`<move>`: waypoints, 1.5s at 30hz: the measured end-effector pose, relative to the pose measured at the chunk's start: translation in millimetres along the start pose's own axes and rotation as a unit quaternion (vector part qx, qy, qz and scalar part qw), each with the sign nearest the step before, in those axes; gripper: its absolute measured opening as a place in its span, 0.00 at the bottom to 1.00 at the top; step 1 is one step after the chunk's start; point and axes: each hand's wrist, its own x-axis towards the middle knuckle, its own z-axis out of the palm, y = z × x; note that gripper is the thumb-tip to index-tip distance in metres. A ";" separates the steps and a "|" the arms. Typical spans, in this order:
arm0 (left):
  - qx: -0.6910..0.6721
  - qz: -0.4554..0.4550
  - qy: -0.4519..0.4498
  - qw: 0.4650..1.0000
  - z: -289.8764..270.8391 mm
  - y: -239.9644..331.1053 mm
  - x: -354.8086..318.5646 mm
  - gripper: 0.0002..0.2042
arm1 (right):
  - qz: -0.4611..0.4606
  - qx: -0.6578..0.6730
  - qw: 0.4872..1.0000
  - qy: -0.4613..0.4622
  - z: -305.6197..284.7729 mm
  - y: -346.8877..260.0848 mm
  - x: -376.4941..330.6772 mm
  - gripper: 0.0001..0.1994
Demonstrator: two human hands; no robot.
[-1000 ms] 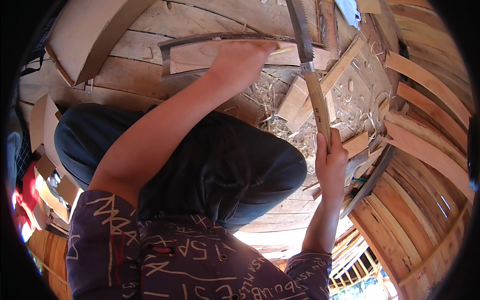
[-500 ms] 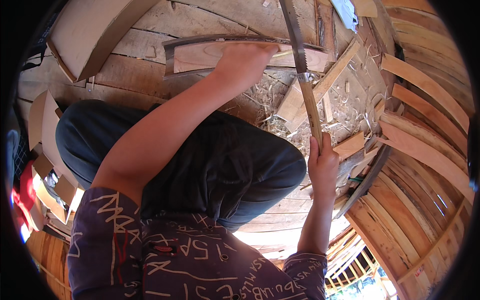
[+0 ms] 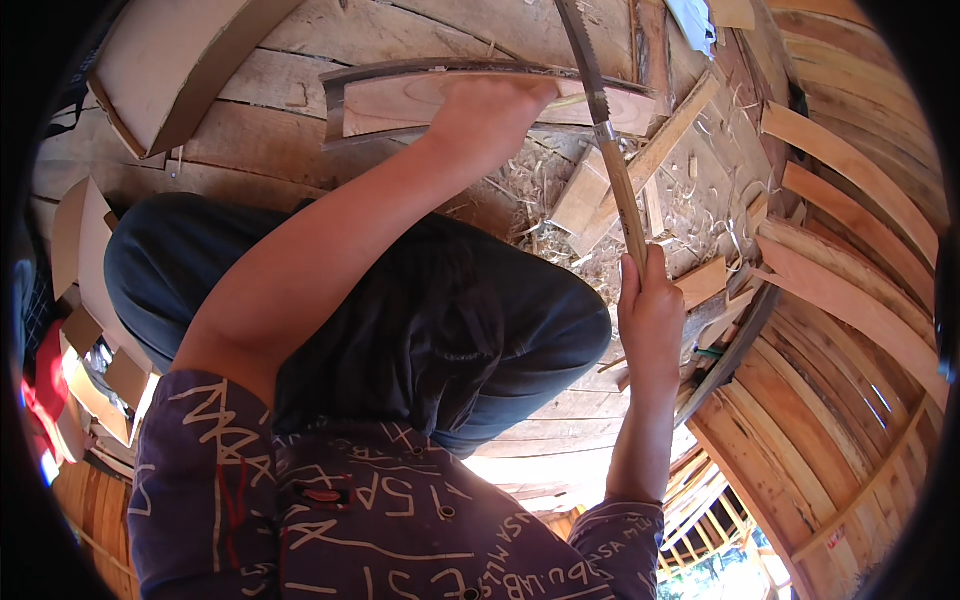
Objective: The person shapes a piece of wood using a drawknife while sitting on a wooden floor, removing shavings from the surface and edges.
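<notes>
The right hand [image 3: 652,308] wraps its fingers around the wooden handle of a handsaw [image 3: 610,150], whose blade crosses the right end of a wooden board [image 3: 390,105] above the plank floor [image 3: 250,128]. The left hand [image 3: 488,115] lies over the board, fingers curled; their grip I cannot tell.

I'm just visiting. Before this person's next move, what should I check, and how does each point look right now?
1. Right hand gripping the saw by its wooden handle: ok.
2. Left hand over the pale board: ok.
3. Left fingers apart from the blade: ok, though close.
4. Teeth touching the board: cannot tell.
5. Surroundings free of scraps: not ok; shavings and wood pieces lie nearby.
</notes>
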 end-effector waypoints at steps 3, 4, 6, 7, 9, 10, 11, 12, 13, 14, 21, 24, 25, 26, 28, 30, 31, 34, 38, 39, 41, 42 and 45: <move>-0.019 0.002 0.005 1.000 0.3 -1.1 0.0 0.18 | 0.001 -0.011 1.000 0.002 -0.4 -3.6 3.3 0.09; -0.031 0.004 0.011 0.999 0.8 -2.2 0.5 0.18 | 0.000 -0.013 1.000 0.005 0.0 -2.8 2.1 0.09; -0.049 -0.014 0.004 0.999 0.5 -4.8 2.3 0.18 | 0.001 -0.012 1.000 0.002 4.6 2.2 -1.4 0.09; -0.059 -0.023 0.001 0.998 0.7 -5.9 3.4 0.18 | 0.005 -0.011 1.000 -0.001 7.8 7.7 -6.4 0.09; -0.050 -0.024 0.003 0.998 1.1 -7.4 3.4 0.18 | 0.010 -0.003 1.000 -0.005 10.7 11.4 -14.4 0.10; -0.045 -0.024 0.004 0.999 1.1 -8.5 3.0 0.17 | 0.011 0.006 1.000 -0.007 11.8 11.6 -17.3 0.10; -0.043 -0.026 -0.002 0.999 1.7 -8.2 3.7 0.17 | 0.016 0.013 1.000 -0.008 11.6 12.2 -20.6 0.10; -0.040 -0.027 -0.009 0.999 1.7 -8.7 3.9 0.17 | 0.016 0.015 1.000 -0.011 11.1 11.5 -21.0 0.10; -0.036 -0.030 -0.015 0.999 1.5 -9.3 3.4 0.17 | 0.016 0.017 1.000 -0.014 10.4 9.9 -19.4 0.10; -0.036 -0.022 -0.018 0.999 -1.3 -8.3 4.4 0.17 | 0.015 0.020 1.000 -0.014 9.0 9.7 -16.7 0.10; -0.038 0.015 0.038 0.998 6.1 -7.2 3.3 0.17 | -0.013 0.004 1.000 0.009 5.0 0.3 5.3 0.10; -0.031 -0.007 0.010 0.999 2.4 -7.0 4.1 0.17 | -0.011 0.012 1.000 -0.002 3.6 -5.0 18.3 0.10; -0.030 -0.020 -0.004 0.999 0.9 -5.9 4.5 0.17 | -0.013 0.008 1.000 0.000 3.3 -5.0 20.7 0.10; -0.031 -0.020 -0.009 0.999 1.3 -6.9 4.1 0.17 | -0.018 0.007 1.000 0.001 3.6 -6.6 23.0 0.10; -0.036 -0.020 -0.019 0.999 3.4 -7.0 5.1 0.19 | -0.005 0.006 1.000 -0.007 0.1 -7.2 17.8 0.10; -0.046 -0.029 -0.012 0.998 1.1 -10.7 5.5 0.18 | 0.011 -0.002 1.000 -0.022 -1.1 -4.2 7.6 0.10; -0.052 -0.032 -0.009 0.998 0.3 -12.1 5.7 0.18 | 0.022 -0.011 0.999 -0.031 -0.8 -0.2 0.7 0.10; -0.043 -0.025 -0.004 0.999 0.1 -11.0 4.8 0.17 | 0.028 -0.009 0.998 -0.046 0.3 10.3 -16.4 0.10; -0.031 -0.026 -0.006 0.999 1.5 -13.6 4.9 0.17 | 0.023 -0.005 0.999 -0.045 -5.0 11.8 -28.0 0.10; -0.027 -0.022 -0.005 0.999 0.3 -13.0 5.0 0.18 | 0.020 -0.008 0.999 -0.042 -7.3 11.7 -29.0 0.10; -0.027 -0.020 -0.011 0.999 -1.5 -11.4 6.9 0.18 | 0.028 -0.007 0.998 -0.051 -10.1 9.9 -26.8 0.10; -0.031 -0.020 -0.016 0.999 -2.3 -10.9 8.5 0.18 | 0.032 -0.006 0.998 -0.056 -11.6 8.7 -25.5 0.10; -0.022 -0.020 -0.021 0.999 -5.2 -6.8 8.8 0.17 | 0.043 -0.006 0.997 -0.063 -16.0 9.7 -25.1 0.11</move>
